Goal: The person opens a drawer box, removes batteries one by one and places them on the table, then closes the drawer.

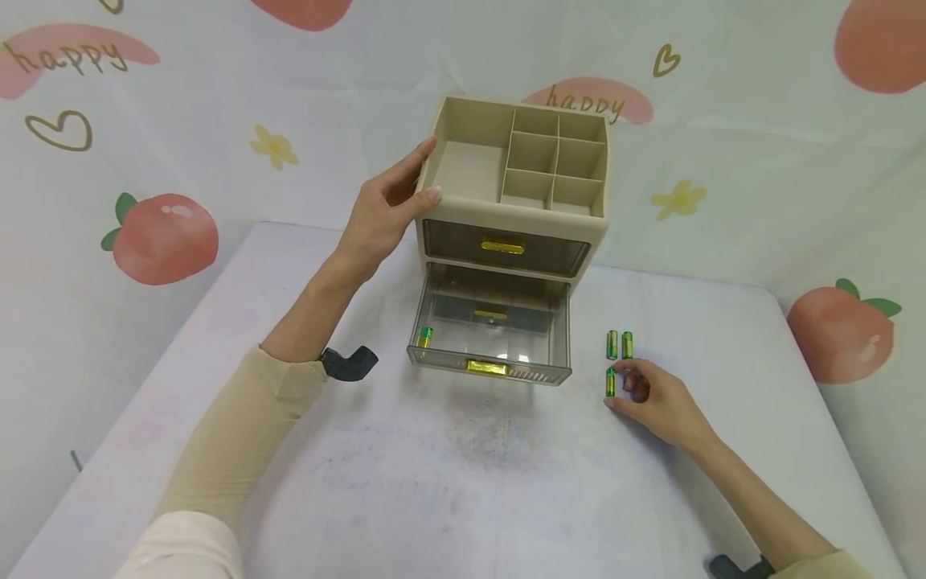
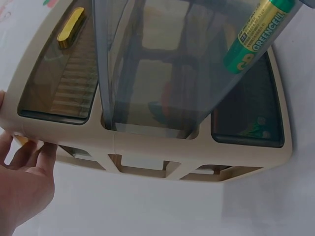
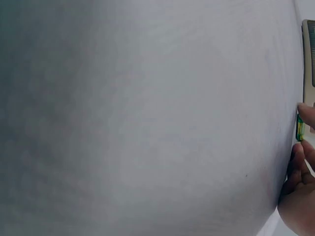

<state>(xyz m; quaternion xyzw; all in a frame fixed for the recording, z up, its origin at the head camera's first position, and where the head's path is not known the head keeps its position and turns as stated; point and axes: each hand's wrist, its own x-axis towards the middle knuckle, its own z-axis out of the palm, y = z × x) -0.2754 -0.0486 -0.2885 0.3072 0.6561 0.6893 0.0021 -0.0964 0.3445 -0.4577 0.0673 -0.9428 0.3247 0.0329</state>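
Observation:
My left hand (image 1: 379,213) grips the upper left side of a beige desktop drawer organizer (image 1: 517,207), thumb on its front rim. One clear grey drawer (image 1: 488,334) is pulled out, and a green and gold battery (image 1: 424,338) stands in its front left corner. The left wrist view shows that same battery (image 2: 256,37) through the drawer wall. To the right, my right hand (image 1: 665,402) pinches another battery (image 1: 611,383) end to end between thumb and forefinger, at the table. Two more batteries, a left one (image 1: 612,344) and a right one (image 1: 627,345), lie just behind it.
Above the pulled-out drawer, a dark upper drawer (image 1: 504,246) with a gold handle is closed. Open compartments (image 1: 557,153) divide the organizer's top. A white cloth covers the table (image 1: 434,482), and a fruit-patterned backdrop (image 1: 347,121) hangs behind.

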